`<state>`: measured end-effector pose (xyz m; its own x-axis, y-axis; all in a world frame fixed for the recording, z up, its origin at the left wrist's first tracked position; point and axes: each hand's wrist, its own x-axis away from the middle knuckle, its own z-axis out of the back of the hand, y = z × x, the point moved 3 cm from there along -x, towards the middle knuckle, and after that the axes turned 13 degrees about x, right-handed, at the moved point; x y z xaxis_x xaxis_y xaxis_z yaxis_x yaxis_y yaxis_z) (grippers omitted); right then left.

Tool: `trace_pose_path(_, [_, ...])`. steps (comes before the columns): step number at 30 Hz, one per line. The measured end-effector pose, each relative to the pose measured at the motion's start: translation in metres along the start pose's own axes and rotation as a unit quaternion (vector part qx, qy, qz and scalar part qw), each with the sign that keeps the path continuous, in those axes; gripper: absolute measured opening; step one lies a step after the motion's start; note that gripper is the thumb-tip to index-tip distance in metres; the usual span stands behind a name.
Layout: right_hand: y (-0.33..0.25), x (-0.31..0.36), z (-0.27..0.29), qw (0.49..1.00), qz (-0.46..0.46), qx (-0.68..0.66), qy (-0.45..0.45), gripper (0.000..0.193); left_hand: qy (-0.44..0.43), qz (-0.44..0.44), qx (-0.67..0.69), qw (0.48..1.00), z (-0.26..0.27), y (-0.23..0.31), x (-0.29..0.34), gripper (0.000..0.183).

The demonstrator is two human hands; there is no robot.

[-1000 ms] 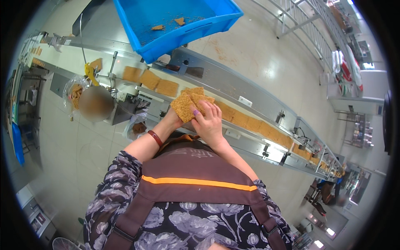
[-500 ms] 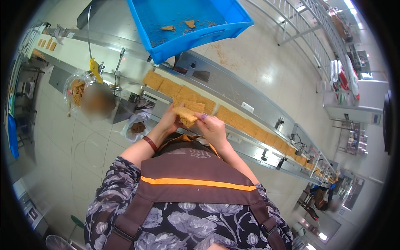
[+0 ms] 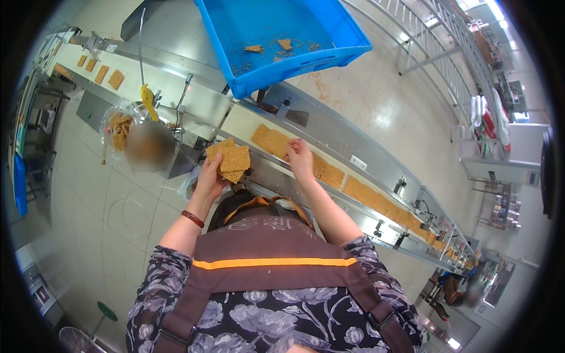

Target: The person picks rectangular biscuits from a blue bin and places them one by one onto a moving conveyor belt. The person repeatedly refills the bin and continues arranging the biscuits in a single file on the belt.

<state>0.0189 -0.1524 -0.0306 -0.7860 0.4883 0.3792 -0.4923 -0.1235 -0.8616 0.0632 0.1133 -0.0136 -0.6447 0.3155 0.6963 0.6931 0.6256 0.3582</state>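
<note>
In my left hand (image 3: 209, 175) is a small stack of flat, square, golden grainy crackers (image 3: 234, 160), fanned a little. My thumb lies over its left side, and the stack is beside the near edge of the conveyor belt (image 3: 235, 121). My right hand (image 3: 300, 160) reaches over the belt, its fingers bent together at a row of the same crackers (image 3: 272, 140). Whether a piece is between those fingertips I cannot make out. The row runs on past my right wrist (image 3: 376, 197) toward the far right.
A blue crate (image 3: 282, 73) with crumbs and broken pieces stands beyond the belt. To the left are a clear bag of pieces (image 3: 120, 126), a yellow object on a metal rod (image 3: 148, 100) and another belt stretch with separate crackers (image 3: 101, 74). Metal railings (image 3: 432, 59) stand far right.
My hands have parted. The left has moved left with the crackers, and the right has left them and gone out over the belt. The row's left end now lies farther right.
</note>
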Motion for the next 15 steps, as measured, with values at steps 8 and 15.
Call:
trace_pose_path(8, [-0.023,-0.024,-0.042,0.921,0.129,0.358,-0.085,0.028,-0.033,0.007,-0.015,0.999,-0.005,-0.016,-0.011,0.041])
trace_pose_path(15, [-0.065,0.064,0.001,0.759,0.476,0.444,0.010,0.026,-0.044,0.093,-0.055,0.993,-0.027,-0.039,-0.013,0.039])
